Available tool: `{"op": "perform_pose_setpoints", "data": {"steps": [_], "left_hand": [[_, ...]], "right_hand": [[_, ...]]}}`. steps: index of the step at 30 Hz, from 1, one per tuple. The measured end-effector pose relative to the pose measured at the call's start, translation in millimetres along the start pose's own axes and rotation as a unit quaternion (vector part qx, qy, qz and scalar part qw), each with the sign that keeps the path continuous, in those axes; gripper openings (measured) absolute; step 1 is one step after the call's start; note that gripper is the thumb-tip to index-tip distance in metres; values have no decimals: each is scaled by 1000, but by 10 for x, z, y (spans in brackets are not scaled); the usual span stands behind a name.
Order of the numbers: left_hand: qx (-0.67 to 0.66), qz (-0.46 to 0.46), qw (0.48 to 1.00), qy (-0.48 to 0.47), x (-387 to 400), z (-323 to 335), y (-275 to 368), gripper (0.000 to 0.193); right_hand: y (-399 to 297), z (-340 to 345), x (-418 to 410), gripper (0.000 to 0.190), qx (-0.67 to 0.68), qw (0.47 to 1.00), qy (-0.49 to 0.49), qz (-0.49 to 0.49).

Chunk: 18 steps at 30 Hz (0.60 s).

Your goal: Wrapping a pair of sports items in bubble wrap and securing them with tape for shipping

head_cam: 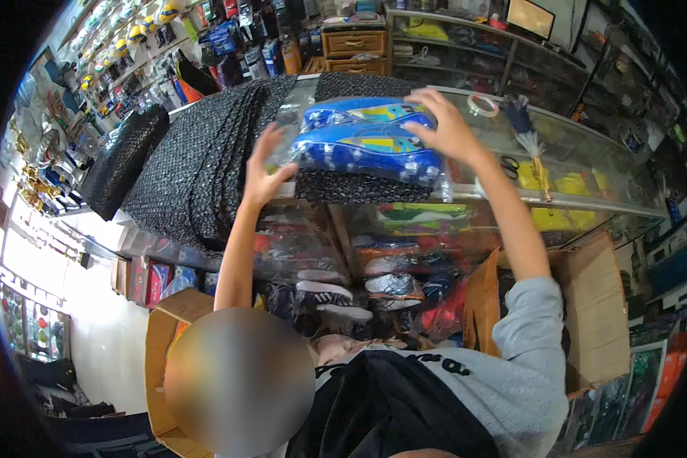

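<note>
A clear plastic bag with a pair of blue shoes [366,140], apparently studded football boots with yellow and light-blue panels, lies on a sheet of black bubble wrap [366,192]. The wrap rests across a glass display counter [595,151]. My left hand [266,169] is beside the left end of the bag, fingers apart and slightly blurred. At the other end, my right hand [449,123] has its thumb and fingers spread over the bag's edge, seemingly touching it. Neither hand is closed around the bag.
Layered black bubble wrap [206,154] and a rolled piece [127,163] cover the counter's left. A tape roll [483,105], scissors [509,166] and a feather-like duster [528,134] lie at right. Open cardboard boxes stand at left [157,366] and right [595,320]. Shoes [326,295] fill the shelf below.
</note>
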<state>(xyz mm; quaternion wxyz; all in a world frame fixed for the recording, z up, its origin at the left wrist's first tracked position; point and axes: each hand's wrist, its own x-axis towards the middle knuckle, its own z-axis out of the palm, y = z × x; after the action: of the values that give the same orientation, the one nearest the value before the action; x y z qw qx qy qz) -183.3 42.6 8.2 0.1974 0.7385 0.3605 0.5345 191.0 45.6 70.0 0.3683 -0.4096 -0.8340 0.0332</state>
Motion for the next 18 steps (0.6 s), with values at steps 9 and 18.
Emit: {"op": "perform_pose_setpoints", "data": {"steps": [9, 18], "left_hand": [[235, 311, 916, -90, -316, 1152, 681, 36], [251, 282, 924, -60, -167, 1570, 748, 11]], "right_hand": [[-384, 272, -1234, 97, -67, 993, 33, 88], [-446, 472, -1103, 93, -141, 976, 135, 92]]}}
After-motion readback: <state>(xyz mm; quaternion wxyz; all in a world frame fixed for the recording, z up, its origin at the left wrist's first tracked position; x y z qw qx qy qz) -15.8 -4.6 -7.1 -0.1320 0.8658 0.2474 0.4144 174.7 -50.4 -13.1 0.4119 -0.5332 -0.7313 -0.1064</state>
